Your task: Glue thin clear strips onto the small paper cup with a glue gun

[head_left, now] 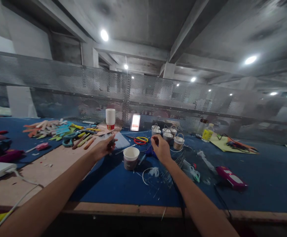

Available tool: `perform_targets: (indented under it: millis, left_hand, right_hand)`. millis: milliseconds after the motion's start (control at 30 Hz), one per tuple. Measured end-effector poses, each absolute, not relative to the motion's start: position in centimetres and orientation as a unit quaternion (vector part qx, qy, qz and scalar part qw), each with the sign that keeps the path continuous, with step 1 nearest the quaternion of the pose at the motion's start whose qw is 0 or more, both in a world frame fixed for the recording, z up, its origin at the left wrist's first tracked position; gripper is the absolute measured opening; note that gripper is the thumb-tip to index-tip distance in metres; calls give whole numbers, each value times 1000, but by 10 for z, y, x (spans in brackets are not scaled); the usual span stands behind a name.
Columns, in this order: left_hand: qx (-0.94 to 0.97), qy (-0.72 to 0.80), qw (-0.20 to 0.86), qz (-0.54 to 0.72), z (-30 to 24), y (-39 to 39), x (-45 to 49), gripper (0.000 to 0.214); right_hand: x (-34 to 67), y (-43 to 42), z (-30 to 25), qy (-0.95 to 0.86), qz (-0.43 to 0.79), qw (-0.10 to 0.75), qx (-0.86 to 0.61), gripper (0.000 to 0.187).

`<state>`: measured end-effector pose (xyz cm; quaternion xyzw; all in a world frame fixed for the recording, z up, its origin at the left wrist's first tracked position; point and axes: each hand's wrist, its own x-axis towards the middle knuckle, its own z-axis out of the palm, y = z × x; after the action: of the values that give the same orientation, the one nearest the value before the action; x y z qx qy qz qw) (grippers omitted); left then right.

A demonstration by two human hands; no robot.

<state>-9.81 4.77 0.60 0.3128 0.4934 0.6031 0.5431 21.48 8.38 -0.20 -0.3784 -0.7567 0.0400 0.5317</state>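
Beyond a white paper cup (131, 158) with a brown-grey wrap, my left hand (105, 145) hovers at its upper left, fingers curled. Whatever may be between them is too small and dark to name. My right hand (161, 148) is up and to the right of that cup, with thumb and fingertips pinched together; any thing in the pinch is hidden. Just past it stand several small cups with thin loop handles, the nearest being a handled cup (178, 142). Red-and-yellow scissors (141, 141) lie between my hands.
A stack of paper cups (110, 118) stands at the back. Left are coloured strips (44, 126), blue-handled scissors (70, 139) and a white power adapter (0, 168). Right are loose wires (174, 169), a purple glue gun (231, 177) and a yellow-labelled bottle (208, 133). Mesh panels rise behind.
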Motion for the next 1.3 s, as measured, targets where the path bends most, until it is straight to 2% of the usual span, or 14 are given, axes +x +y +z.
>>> perform_targets:
  millis: [100, 200, 400, 600, 867, 1167, 1267, 1300]
  left_hand:
    - [302, 486, 555, 603, 6, 48, -97, 7]
    - [290, 480, 562, 608, 4, 49, -97, 17]
    - [271, 468, 578, 611, 1, 53, -100, 19]
    - [269, 450, 592, 612, 4, 52, -100, 39]
    - [271, 461, 603, 592, 8, 49, -96, 16]
    - [260, 494, 564, 608, 27, 75, -98, 15]
    - [262, 498, 550, 617, 42, 102, -98, 5]
    - [266, 497, 550, 616, 46, 111, -97, 17]
  right_hand:
    - [215, 84, -2, -757, 41, 532, -378, 23]
    - [215, 84, -2, -756, 38, 531, -381, 23]
    - [214, 83, -1, -759, 35, 526, -383, 23]
    - [213, 81, 0, -758, 34, 523, -387, 23]
    - [214, 79, 3, -760, 33, 524, -383, 23]
    - [211, 82, -1, -759, 26, 516, -396, 19]
    - [211, 81, 0, -762, 25, 516, -391, 19]
    - [211, 81, 1, -762, 24, 515, -392, 18]
